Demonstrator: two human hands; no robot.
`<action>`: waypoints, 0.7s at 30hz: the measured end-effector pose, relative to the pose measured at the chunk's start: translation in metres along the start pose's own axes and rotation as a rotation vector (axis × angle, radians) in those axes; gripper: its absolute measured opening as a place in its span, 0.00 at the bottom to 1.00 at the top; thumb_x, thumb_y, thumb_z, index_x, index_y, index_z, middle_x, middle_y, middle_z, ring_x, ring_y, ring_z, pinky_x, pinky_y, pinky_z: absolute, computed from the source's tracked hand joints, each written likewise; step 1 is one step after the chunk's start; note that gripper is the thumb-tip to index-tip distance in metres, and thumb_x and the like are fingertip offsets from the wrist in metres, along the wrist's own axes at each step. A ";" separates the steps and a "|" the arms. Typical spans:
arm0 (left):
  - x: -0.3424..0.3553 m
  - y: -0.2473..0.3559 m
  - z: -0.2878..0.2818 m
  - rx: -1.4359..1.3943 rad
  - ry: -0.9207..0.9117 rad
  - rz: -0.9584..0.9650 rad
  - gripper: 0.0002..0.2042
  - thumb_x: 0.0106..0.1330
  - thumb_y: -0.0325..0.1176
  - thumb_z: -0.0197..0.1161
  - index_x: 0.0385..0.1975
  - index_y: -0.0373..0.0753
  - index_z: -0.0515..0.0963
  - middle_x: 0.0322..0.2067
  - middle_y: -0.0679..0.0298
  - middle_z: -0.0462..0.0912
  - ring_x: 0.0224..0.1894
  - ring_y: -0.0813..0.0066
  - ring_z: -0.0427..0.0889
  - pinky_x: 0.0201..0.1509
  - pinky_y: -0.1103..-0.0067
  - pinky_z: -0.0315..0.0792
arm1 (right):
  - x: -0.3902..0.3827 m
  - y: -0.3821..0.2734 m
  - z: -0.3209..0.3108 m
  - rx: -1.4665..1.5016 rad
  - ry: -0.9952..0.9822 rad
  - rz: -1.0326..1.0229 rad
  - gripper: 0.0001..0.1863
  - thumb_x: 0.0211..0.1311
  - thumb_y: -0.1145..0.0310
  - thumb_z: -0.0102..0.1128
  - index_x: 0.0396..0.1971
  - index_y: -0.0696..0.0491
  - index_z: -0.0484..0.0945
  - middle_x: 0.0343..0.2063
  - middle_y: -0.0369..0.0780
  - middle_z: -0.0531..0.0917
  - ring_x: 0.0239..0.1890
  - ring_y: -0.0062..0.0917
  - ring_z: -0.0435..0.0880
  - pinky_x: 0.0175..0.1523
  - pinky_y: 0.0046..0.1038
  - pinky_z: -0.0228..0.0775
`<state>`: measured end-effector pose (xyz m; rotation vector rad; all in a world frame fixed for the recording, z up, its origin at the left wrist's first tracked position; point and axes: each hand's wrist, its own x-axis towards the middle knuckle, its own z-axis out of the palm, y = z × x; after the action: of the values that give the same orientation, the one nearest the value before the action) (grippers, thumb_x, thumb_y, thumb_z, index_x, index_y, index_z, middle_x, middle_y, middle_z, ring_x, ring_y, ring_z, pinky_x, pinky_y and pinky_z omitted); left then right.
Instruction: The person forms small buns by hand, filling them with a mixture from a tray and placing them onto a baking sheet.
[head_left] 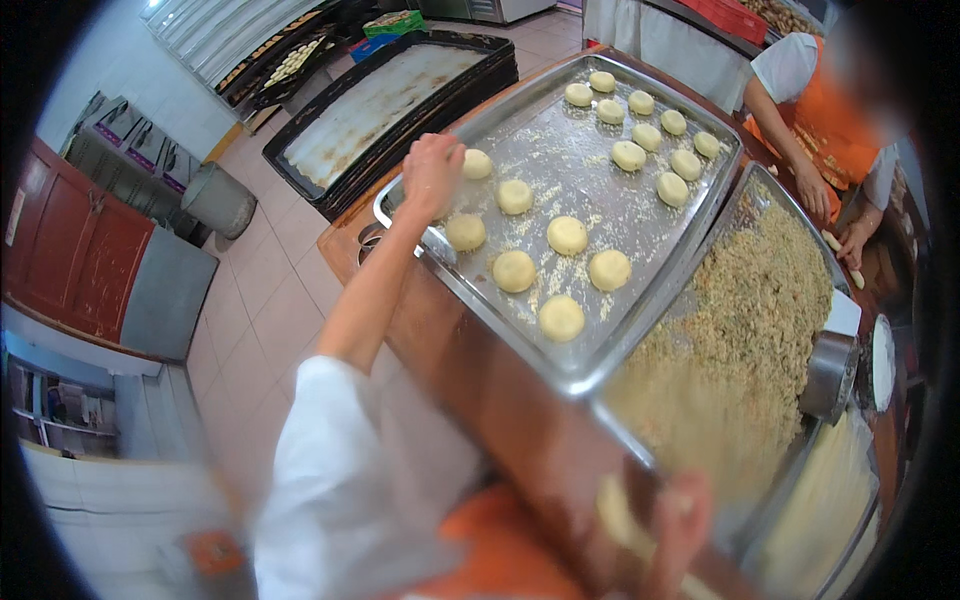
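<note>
My left hand [432, 175] is over the upper left corner of a metal tray [572, 380], fingers curled down beside a pale round dough piece [477, 164]; what they hold is hidden. Several flattened dough rounds [567, 236] lie on the floured tray. My right hand [680, 520], blurred low in the head view, is beside a pale length of dough [618, 515]; its grip is unclear. A second tray holds crumbly filling [750, 300], with a steel cylinder [825, 375] at its right side.
A co-worker's hands [852, 240] handle small dough strips at the right of the wooden table [450, 340]. Black baking trays [390, 90] are stacked beyond it. A grey bin [218, 200] stands on the tiled floor by a red door [70, 250]. Metal rings [368, 243] sit at the table's edge.
</note>
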<state>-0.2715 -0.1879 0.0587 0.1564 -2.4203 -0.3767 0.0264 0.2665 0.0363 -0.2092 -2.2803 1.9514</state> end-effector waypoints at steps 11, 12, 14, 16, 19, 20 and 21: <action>-0.252 0.230 -0.119 -1.340 -0.714 -0.343 0.12 0.58 0.28 0.59 0.41 0.35 0.73 0.33 0.65 0.75 0.32 0.83 0.75 0.37 0.85 0.70 | -0.001 -0.025 0.061 0.272 -0.191 0.119 0.12 0.58 0.76 0.48 0.43 0.58 0.68 0.37 0.39 0.74 0.37 0.20 0.74 0.41 0.21 0.70; -0.262 0.238 -0.120 -1.388 -0.714 -0.409 0.12 0.57 0.27 0.59 0.41 0.35 0.73 0.33 0.65 0.75 0.32 0.83 0.75 0.37 0.85 0.70 | -0.006 -0.031 0.056 0.373 -0.203 0.135 0.12 0.60 0.75 0.47 0.44 0.58 0.67 0.38 0.39 0.74 0.38 0.20 0.74 0.43 0.22 0.69; -0.265 0.238 -0.117 -1.395 -0.764 -0.560 0.10 0.57 0.26 0.59 0.39 0.35 0.74 0.35 0.63 0.75 0.33 0.81 0.75 0.37 0.84 0.70 | -0.015 -0.035 0.041 0.595 -0.222 0.125 0.14 0.62 0.72 0.44 0.48 0.58 0.66 0.41 0.40 0.74 0.41 0.20 0.74 0.48 0.23 0.67; -0.263 0.232 -0.118 -1.311 -0.869 -0.505 0.09 0.58 0.26 0.57 0.38 0.35 0.74 0.38 0.62 0.74 0.35 0.80 0.76 0.36 0.84 0.70 | -0.020 -0.027 0.013 0.326 -0.028 0.059 0.15 0.63 0.70 0.44 0.48 0.58 0.66 0.42 0.40 0.74 0.41 0.20 0.73 0.48 0.22 0.67; -0.284 0.218 -0.101 -1.092 -0.985 -0.100 0.08 0.59 0.28 0.55 0.37 0.36 0.75 0.42 0.60 0.74 0.36 0.75 0.77 0.34 0.84 0.71 | -0.035 -0.003 -0.022 -0.164 -0.002 0.009 0.18 0.61 0.68 0.48 0.49 0.59 0.66 0.41 0.42 0.75 0.40 0.30 0.75 0.46 0.28 0.67; -0.297 0.218 -0.091 -1.050 -0.924 0.057 0.08 0.59 0.28 0.56 0.36 0.37 0.75 0.41 0.58 0.75 0.36 0.72 0.77 0.35 0.82 0.71 | -0.042 0.001 -0.026 -0.375 -0.113 -0.031 0.19 0.59 0.67 0.49 0.49 0.59 0.66 0.41 0.43 0.75 0.40 0.33 0.75 0.47 0.31 0.66; -0.303 0.226 -0.086 -1.007 -0.863 0.214 0.07 0.58 0.28 0.56 0.36 0.37 0.75 0.41 0.57 0.75 0.36 0.69 0.78 0.35 0.80 0.71 | -0.048 0.001 -0.027 -0.588 -0.220 -0.068 0.20 0.58 0.67 0.51 0.49 0.60 0.65 0.41 0.45 0.75 0.40 0.37 0.74 0.47 0.33 0.65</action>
<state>0.0124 0.0709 0.0069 -0.8524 -2.6232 -1.7598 0.0784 0.2840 0.0393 0.0321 -2.9084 1.2760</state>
